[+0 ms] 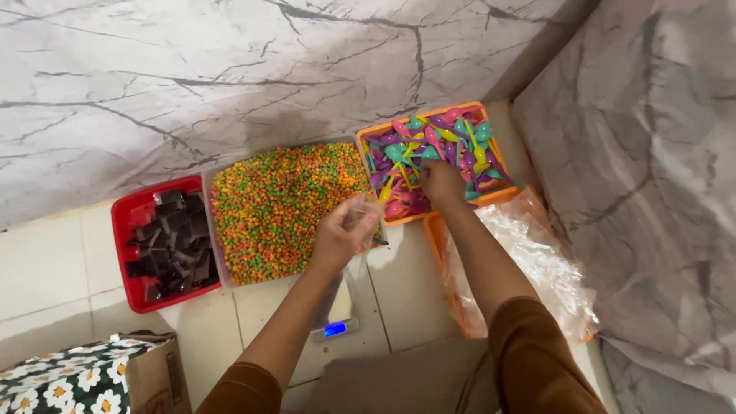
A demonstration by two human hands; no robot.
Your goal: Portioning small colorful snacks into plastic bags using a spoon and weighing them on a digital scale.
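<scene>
Fingers of left hand (pixel 337 238) pinch a clear bag (pixel 360 215); right hand (pixel 441 181) seemingly grips spoons (pixel 429 146).

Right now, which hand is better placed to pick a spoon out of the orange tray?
Right hand: it's already down among the spoons, while the left hand holds a small clear bag.

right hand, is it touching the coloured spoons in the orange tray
Touching: the head view shows the right hand down among the spoons, fingers buried in the pile.
</scene>
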